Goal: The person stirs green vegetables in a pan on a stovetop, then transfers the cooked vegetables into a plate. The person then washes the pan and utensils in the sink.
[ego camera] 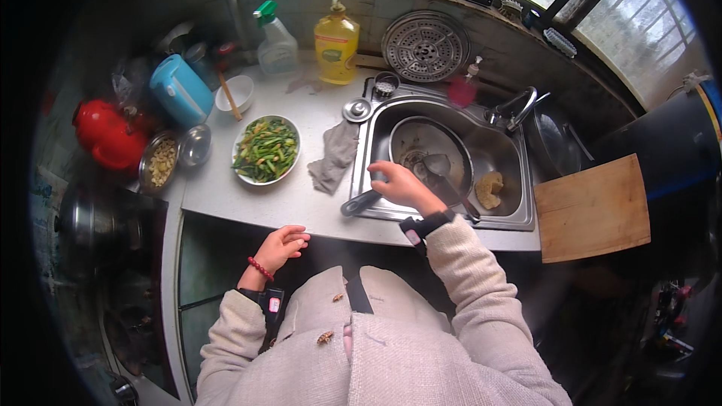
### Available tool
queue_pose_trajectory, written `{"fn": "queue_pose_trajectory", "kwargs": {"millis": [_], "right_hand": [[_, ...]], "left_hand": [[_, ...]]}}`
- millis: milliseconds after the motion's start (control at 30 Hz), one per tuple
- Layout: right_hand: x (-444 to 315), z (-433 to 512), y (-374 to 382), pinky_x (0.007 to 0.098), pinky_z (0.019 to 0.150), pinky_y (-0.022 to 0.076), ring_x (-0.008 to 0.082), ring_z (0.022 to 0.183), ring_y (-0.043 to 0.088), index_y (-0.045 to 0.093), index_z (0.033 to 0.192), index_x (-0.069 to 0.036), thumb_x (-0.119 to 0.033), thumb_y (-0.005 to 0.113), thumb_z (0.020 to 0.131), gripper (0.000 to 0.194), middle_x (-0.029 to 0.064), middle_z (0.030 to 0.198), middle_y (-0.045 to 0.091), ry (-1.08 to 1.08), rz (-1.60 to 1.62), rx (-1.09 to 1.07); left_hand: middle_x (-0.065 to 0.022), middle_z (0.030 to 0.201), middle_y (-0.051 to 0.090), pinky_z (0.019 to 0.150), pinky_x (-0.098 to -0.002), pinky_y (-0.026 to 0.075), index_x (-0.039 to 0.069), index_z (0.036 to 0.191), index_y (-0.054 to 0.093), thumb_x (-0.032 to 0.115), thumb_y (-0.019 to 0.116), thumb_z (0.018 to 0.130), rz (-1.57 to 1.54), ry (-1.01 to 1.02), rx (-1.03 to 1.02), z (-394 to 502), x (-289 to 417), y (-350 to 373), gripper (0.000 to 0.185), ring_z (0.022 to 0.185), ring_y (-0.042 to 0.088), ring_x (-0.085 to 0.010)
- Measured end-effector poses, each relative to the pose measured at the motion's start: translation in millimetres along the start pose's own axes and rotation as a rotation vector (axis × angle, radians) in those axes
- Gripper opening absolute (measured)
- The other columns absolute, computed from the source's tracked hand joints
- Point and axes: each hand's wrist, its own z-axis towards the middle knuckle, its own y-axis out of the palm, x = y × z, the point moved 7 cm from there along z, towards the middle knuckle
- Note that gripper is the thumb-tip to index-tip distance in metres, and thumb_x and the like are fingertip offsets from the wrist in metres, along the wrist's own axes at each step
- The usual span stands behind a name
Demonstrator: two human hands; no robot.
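Note:
Over the near left part of the steel sink (526, 203) is my right hand (401, 185), fingers apart and holding nothing, just above the handle of a frying pan (399, 138). The pan lies in the sink with a ladle (437, 165) resting in it, and a yellow sponge (488, 190) sits beside it. My left hand (282, 247), with a red bead bracelet, hangs empty at the counter's front edge, its fingers loosely curled. Farther back on the white counter stand an oval plate of cooked greens (266, 149) and a crumpled grey cloth (337, 156).
A wooden cutting board (593, 208) lies right of the sink. Behind stand a yellow dish soap bottle (337, 45), a spray bottle (276, 48) and a steamer rack (426, 46). At left are a white bowl (242, 93), a blue container (181, 90) and a bowl of chopped food (161, 163).

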Motion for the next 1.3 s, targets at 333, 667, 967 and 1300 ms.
{"fn": "queue_pose_trajectory", "kwargs": {"millis": [333, 667, 967, 1300], "right_hand": [[244, -49, -258, 0.0396, 0.106, 0.0367, 0.0387, 0.126, 0.047, 0.038, 0.140, -0.001, -0.017, 0.061, 0.083, 0.063, 0.0276, 0.132, 0.050, 0.251, -0.093, 0.457], [279, 31, -227, 0.0344, 0.118, 0.0109, 0.0329, 0.146, 0.008, 0.017, 0.148, 0.003, -0.019, 0.052, 0.085, 0.075, 0.0229, 0.156, 0.012, 0.027, -0.169, 0.062], [317, -45, -242, 0.0347, 0.091, 0.0488, 0.0284, 0.107, 0.063, 0.064, 0.120, -0.008, -0.013, 0.063, 0.081, 0.039, 0.0156, 0.113, 0.067, 0.272, 0.067, -0.093], [429, -102, -137, 0.0502, 0.104, 0.0386, 0.0408, 0.137, 0.029, 0.028, 0.144, -0.005, -0.032, 0.086, 0.060, 0.106, 0.0204, 0.150, 0.026, 0.633, -0.738, -0.552]], "left_hand": [[-0.0071, 0.114, 0.064, 0.081, -0.0257, 0.050, 0.002, 0.123, 0.054, 0.006, 0.061, 0.090, 0.104, 0.208, 0.063, 94, 69, 126, 0.033, 0.100, 0.062, -0.0127], [-0.0115, 0.118, 0.062, 0.083, -0.0287, 0.052, -0.001, 0.124, 0.052, 0.010, 0.056, 0.093, 0.191, 0.067, -0.021, 135, 94, 219, 0.033, 0.105, 0.061, -0.0168], [-0.0182, 0.107, 0.067, 0.084, -0.0346, 0.052, -0.004, 0.120, 0.057, 0.036, 0.064, 0.089, 0.776, 0.048, -0.141, 226, 92, 340, 0.051, 0.099, 0.066, -0.0273], [-0.0282, 0.097, 0.065, 0.084, -0.0449, 0.051, -0.008, 0.112, 0.047, 0.055, 0.068, 0.077, 1.096, -0.086, -0.150, 226, 83, 402, 0.075, 0.092, 0.065, -0.0420]]}}
